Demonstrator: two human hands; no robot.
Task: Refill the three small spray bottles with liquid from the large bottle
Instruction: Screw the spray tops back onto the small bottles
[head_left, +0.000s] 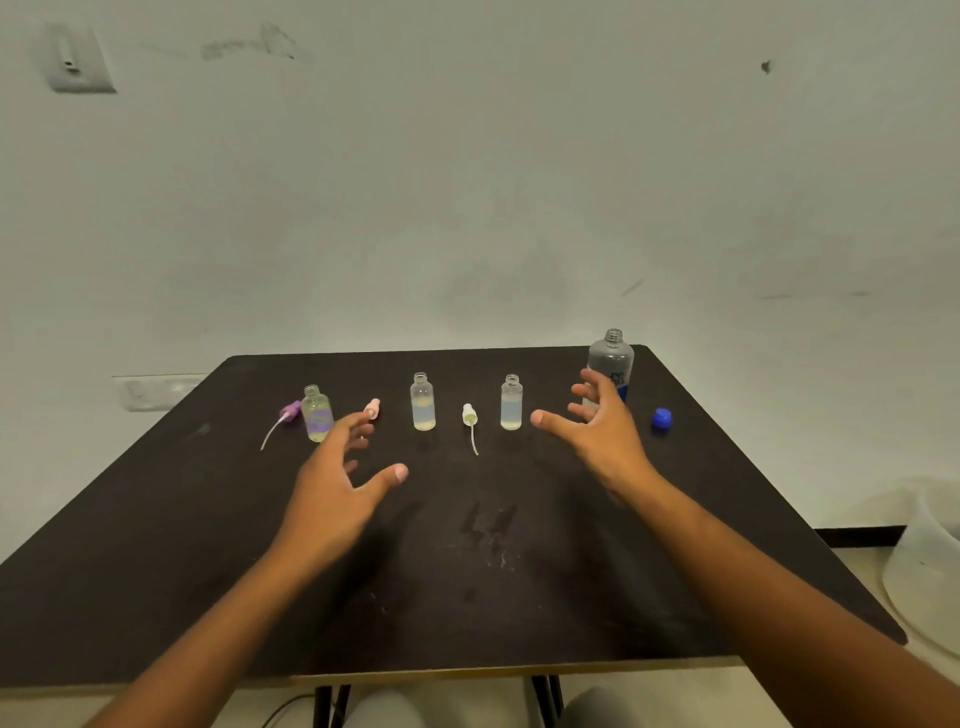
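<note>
We judge the pouring mostly done: all three small bottles (317, 414) (422, 402) (511, 403) stand uncapped in a row on the surface (156, 545), each holding liquid, their spray heads (470, 415) lying beside them. Recapping remains. The large bottle (612, 358) stands open just behind our right hand (597, 426); its blue cap (661, 419) lies apart. Both grips, left hand (337, 483) too, are spread and hold nothing.

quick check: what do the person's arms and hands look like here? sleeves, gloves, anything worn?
Both forearms are bare as far as the frame shows: no sleeves in view. The left hand and right hand wear no gloves. No watch, bracelet or markings are visible on the wrists. Whether any finger carries a ring is too small to tell.
</note>
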